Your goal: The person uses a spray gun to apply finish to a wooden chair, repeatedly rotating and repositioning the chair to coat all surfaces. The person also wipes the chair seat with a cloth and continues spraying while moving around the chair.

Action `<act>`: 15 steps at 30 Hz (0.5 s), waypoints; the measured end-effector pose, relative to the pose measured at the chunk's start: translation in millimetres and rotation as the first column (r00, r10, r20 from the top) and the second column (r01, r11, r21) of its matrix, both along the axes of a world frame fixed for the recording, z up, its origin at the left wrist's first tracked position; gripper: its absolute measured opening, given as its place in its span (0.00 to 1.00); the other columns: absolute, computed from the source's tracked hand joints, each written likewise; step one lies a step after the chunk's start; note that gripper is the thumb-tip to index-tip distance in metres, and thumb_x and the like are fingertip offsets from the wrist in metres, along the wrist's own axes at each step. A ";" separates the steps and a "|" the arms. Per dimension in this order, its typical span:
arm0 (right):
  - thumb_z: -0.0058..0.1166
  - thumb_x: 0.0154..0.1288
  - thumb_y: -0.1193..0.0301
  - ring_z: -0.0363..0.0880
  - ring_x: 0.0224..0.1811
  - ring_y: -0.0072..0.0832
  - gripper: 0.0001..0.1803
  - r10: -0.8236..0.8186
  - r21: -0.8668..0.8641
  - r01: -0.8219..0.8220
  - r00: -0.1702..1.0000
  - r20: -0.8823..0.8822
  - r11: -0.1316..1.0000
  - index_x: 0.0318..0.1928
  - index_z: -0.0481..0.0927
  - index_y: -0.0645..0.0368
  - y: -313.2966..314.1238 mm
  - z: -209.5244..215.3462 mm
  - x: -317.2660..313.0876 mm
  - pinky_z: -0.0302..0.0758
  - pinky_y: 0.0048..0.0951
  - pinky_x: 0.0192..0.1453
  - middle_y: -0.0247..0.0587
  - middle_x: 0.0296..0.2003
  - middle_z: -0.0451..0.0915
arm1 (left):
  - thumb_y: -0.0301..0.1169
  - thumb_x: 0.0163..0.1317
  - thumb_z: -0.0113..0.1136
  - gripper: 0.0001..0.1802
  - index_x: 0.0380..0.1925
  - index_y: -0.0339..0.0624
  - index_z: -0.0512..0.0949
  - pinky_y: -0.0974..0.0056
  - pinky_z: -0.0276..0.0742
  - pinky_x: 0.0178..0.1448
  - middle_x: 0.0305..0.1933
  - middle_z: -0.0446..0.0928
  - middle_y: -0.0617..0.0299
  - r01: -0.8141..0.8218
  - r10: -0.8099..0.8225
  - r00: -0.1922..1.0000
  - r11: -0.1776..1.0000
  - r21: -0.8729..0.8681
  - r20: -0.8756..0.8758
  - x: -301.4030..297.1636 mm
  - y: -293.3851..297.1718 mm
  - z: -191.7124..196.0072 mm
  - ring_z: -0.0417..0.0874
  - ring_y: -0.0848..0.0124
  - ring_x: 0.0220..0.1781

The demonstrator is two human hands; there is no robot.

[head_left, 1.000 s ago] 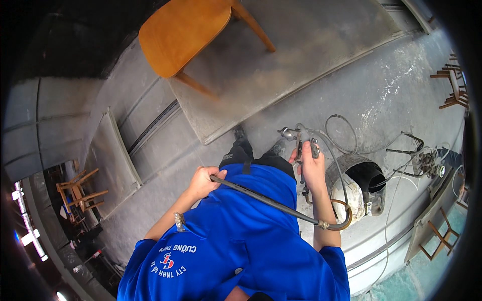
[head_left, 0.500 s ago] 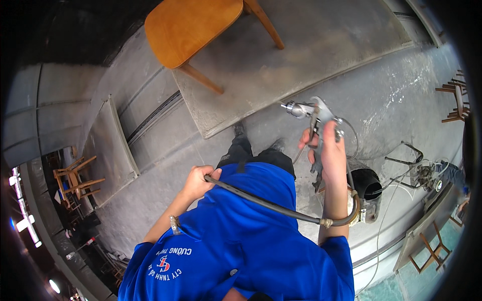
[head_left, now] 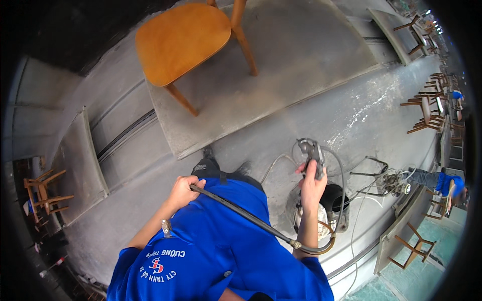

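Observation:
My left hand (head_left: 184, 192) is closed round a thick dark hose (head_left: 241, 212) at my waist. The hose crosses in front of my blue shirt, then bends round at my right forearm. Out to the right, my right hand (head_left: 314, 186) grips a metal spray gun (head_left: 311, 151) by its handle, with thinner tubes hanging about it. Its fingers are partly hidden behind the gun. Ahead and to the left, apart from both hands, a wooden chair (head_left: 183, 42) with an orange-brown seat stands on a large grey board (head_left: 296, 55).
A dark open bucket (head_left: 334, 198) stands on the floor by my right arm. Beyond it is a pump-like machine (head_left: 394, 183) with hoses. Wooden chairs (head_left: 427, 108) are at the far right, another chair (head_left: 47, 193) at the far left. A person in blue (head_left: 448, 184) is at the right.
My right hand has drawn back with the spray gun and turned it, so its nozzle no longer points left. The whole view has swung, shifting the chair and board leftward. My left hand keeps the hose.

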State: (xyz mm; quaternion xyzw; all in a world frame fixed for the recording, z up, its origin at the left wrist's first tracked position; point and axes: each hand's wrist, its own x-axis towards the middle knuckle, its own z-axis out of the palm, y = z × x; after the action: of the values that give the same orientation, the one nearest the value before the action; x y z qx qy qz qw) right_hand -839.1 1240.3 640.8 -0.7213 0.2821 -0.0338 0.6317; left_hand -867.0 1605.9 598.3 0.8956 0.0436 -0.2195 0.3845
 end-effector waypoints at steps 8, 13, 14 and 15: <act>0.45 0.70 0.35 0.78 0.27 0.29 0.46 -0.244 0.194 0.180 0.888 0.391 0.964 0.70 0.60 0.61 46.8 98.0 -35.3 0.67 0.18 0.20 0.42 0.32 0.77 | 0.40 0.62 0.69 0.15 0.32 0.37 0.81 0.56 0.78 0.41 0.32 0.83 0.51 0.371 -0.377 0.926 0.894 -0.250 0.027 79.5 13.4 -16.5 0.83 0.60 0.35; 0.44 0.67 0.31 0.77 0.28 0.31 0.52 -0.164 0.041 0.174 0.785 0.598 0.984 0.75 0.50 0.58 80.0 134.6 -35.7 0.68 0.20 0.22 0.45 0.30 0.74 | 0.39 0.62 0.70 0.23 0.51 0.35 0.80 0.60 0.79 0.60 0.47 0.84 0.57 0.524 -0.565 0.825 0.754 -0.396 0.015 151.1 50.8 -14.8 0.84 0.64 0.53; 0.44 0.67 0.31 0.76 0.27 0.31 0.52 -0.115 -0.012 0.145 0.826 0.551 0.989 0.74 0.52 0.60 86.4 138.2 -35.8 0.68 0.20 0.22 0.46 0.30 0.75 | 0.36 0.64 0.68 0.19 0.49 0.35 0.80 0.61 0.81 0.57 0.44 0.84 0.58 0.358 -0.382 0.923 0.806 -0.472 0.047 168.9 62.0 -13.4 0.85 0.65 0.50; 0.45 0.67 0.31 0.77 0.26 0.31 0.51 -0.081 -0.056 0.126 0.860 0.504 0.990 0.72 0.56 0.62 94.6 140.3 -35.4 0.69 0.20 0.22 0.46 0.31 0.75 | 0.34 0.66 0.66 0.15 0.47 0.36 0.80 0.62 0.82 0.54 0.41 0.84 0.59 0.185 -0.188 0.981 0.825 -0.533 0.050 188.9 75.4 -12.8 0.85 0.67 0.47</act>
State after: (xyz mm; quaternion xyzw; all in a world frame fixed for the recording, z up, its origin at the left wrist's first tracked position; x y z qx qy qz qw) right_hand -874.5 1334.9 781.1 -0.6983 0.1452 -0.2659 0.6486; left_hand -678.1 1681.3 585.5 0.7520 -0.1061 -0.2618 0.5955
